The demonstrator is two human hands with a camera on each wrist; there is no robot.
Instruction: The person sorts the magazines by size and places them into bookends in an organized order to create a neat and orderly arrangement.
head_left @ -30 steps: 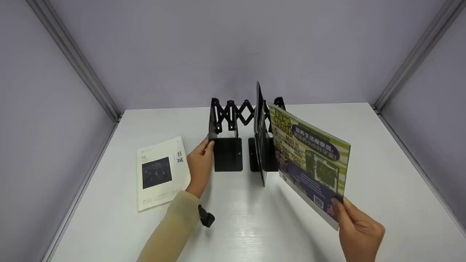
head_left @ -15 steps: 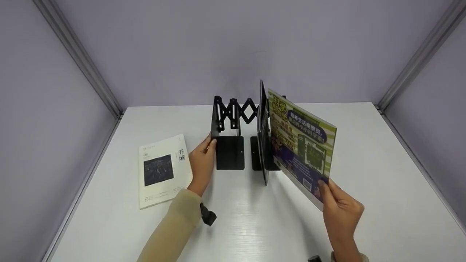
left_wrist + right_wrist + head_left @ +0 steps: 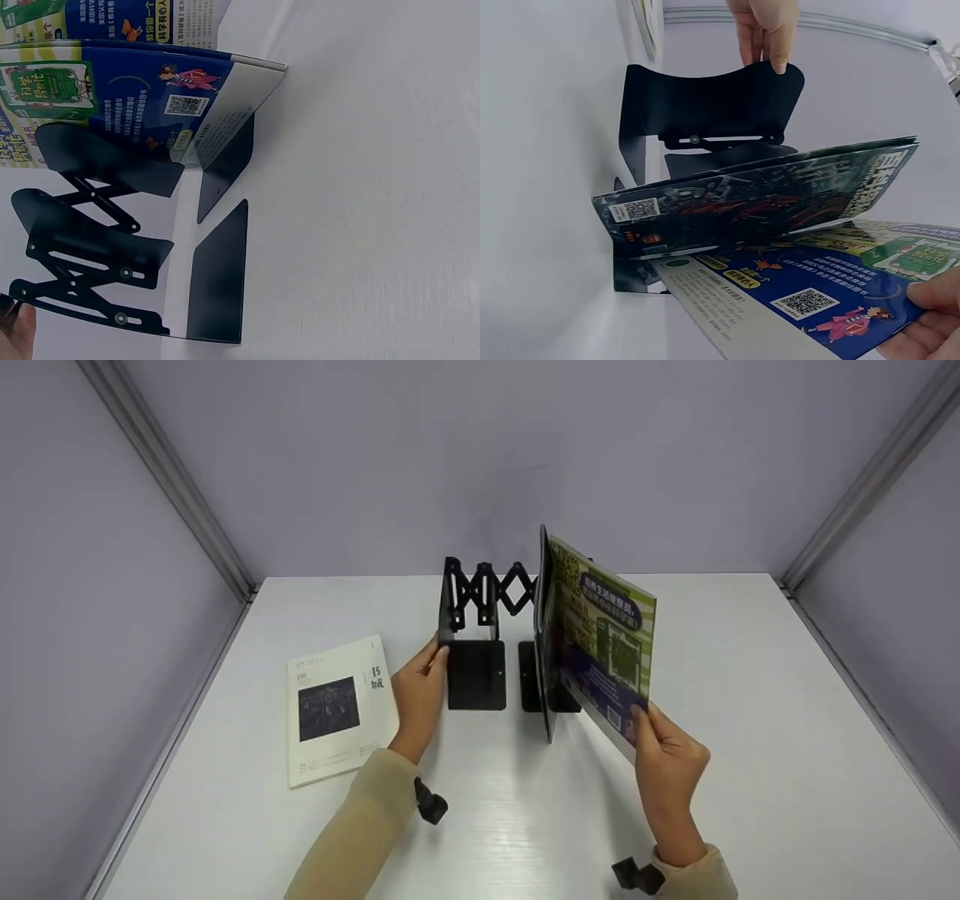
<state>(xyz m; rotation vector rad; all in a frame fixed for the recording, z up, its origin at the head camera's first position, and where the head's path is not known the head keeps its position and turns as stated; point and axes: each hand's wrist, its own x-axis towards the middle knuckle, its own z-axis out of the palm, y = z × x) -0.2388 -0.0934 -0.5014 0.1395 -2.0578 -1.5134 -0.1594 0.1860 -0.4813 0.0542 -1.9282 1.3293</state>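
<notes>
A black folding book rack (image 3: 478,675) stands on the white table, its lattice stretched between upright plates. My left hand (image 3: 420,690) pinches the rack's left end plate. In the right half of the rack a magazine stands upright, showing a dark cover (image 3: 742,202) to the right wrist camera and a blue and green cover (image 3: 150,97) to the left wrist camera. My right hand (image 3: 670,754) pinches the near lower corner of a yellow, green and blue magazine (image 3: 607,649). This one slants beside the standing magazine, its far end close against it. Part of the rack's right end is hidden behind it.
A white book (image 3: 337,754) with a dark picture lies flat on the table, left of the rack. Pale walls (image 3: 495,465) with grey metal corner strips enclose the table at the back and sides. Small black wrist devices (image 3: 637,876) sit at both sleeves.
My right hand has moved left and forward with the magazine, bringing it closer to the standing one. My left hand keeps its hold on the rack's end plate. The view has shifted slightly.
</notes>
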